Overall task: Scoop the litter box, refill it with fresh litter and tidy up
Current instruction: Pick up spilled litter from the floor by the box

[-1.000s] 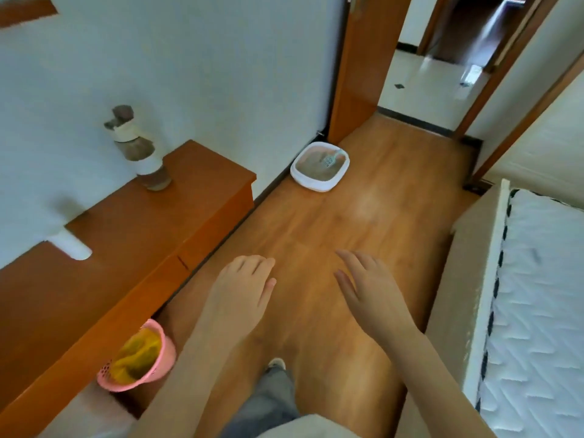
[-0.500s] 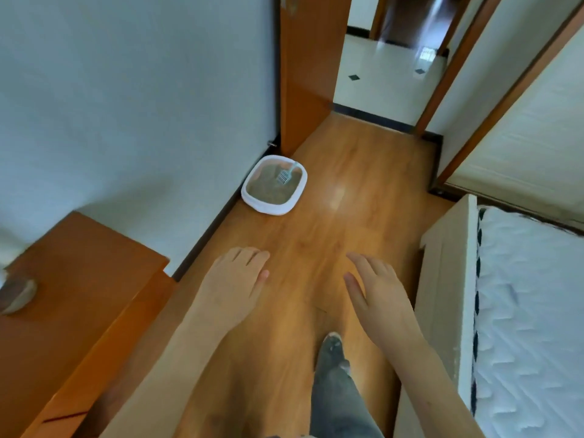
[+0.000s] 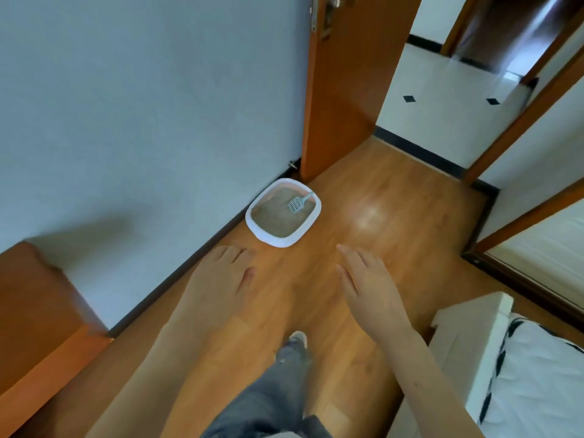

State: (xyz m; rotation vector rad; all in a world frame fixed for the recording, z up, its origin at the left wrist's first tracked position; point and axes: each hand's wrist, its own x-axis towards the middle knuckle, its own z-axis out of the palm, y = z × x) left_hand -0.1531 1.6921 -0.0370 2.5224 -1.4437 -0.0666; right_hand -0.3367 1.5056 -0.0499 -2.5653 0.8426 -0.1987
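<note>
Warm wooden flooring is being crossed toward the litter box (image 3: 283, 213), which is lying against the skirting beside the open door (image 3: 343, 86). Its white rim is probably light, stiff and best gripped at opposite edges. Grey litter and a blue slotted scoop (image 3: 298, 203) are being held inside. Left hand (image 3: 218, 286) and right hand (image 3: 369, 287) are being carried relaxed, holding nothing.

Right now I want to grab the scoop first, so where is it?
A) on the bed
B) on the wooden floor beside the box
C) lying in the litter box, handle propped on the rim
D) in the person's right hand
C: the blue scoop lies on the litter inside the litter box, its handle leaning on the far rim; the left hand and the right hand are both empty.
</note>
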